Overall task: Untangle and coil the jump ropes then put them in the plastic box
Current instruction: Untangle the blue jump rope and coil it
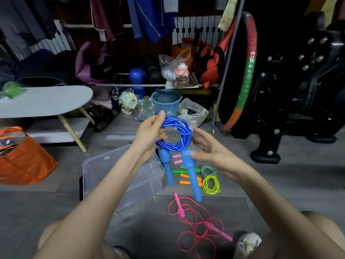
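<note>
Two hands: left hand [149, 131] tight round the blue jump rope [175, 126], right hand [211, 152] loose-fingered against its handle [194, 176].

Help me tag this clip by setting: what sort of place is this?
Probably a cluttered home storage or workout corner rather than a gym: clothes hang from a rail at the back, a padded hoop leans beside a black exercise machine, and an orange bag sits on the grey floor.

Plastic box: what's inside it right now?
No rope shows through the clear plastic box; only its ribbed wall is visible. The left forearm crosses over it and a handle of the blue rope hangs before its right edge, covering those parts.
</note>
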Demonstrator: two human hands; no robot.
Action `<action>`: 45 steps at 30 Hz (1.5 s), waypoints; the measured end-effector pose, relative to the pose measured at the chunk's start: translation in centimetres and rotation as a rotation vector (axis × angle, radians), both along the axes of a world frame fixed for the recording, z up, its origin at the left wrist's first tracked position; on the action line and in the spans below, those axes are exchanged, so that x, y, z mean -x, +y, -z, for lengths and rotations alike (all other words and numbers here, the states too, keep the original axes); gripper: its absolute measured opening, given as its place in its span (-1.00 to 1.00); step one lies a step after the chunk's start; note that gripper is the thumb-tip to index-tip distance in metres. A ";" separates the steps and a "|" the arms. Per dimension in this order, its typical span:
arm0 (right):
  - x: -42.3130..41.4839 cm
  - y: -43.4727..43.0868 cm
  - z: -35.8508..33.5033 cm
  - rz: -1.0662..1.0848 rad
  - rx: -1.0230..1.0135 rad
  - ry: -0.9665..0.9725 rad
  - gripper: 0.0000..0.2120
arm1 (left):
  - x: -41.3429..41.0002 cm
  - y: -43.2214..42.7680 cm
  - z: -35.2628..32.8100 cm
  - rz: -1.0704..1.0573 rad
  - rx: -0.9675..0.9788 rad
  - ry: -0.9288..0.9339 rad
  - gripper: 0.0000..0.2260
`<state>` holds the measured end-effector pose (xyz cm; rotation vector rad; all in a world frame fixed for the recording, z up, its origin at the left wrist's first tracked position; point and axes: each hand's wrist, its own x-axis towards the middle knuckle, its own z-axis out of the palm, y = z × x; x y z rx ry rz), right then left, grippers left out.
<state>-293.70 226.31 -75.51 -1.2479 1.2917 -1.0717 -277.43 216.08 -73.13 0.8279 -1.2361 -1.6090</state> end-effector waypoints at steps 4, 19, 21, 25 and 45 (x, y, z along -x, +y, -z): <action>-2.2 -1.8 -1.7 0.096 0.131 -0.177 -0.47 | 0.4 0.8 0.4 0.051 -0.041 0.030 -0.75; -0.4 -3.1 -5.2 0.093 0.216 -0.039 -0.92 | -1.7 1.3 6.0 0.415 0.019 -0.282 -0.46; 0.3 -3.2 -5.3 0.082 0.193 -0.006 -0.92 | -2.2 1.1 6.4 0.423 0.016 -0.252 -0.64; 1.8 -3.4 -4.8 0.104 0.131 -0.004 -0.91 | -4.1 0.2 6.5 0.546 0.092 -0.354 -0.83; -0.3 -4.2 3.6 0.234 -0.123 -0.316 -0.84 | -3.9 -1.2 4.5 -0.136 0.011 -0.014 -0.88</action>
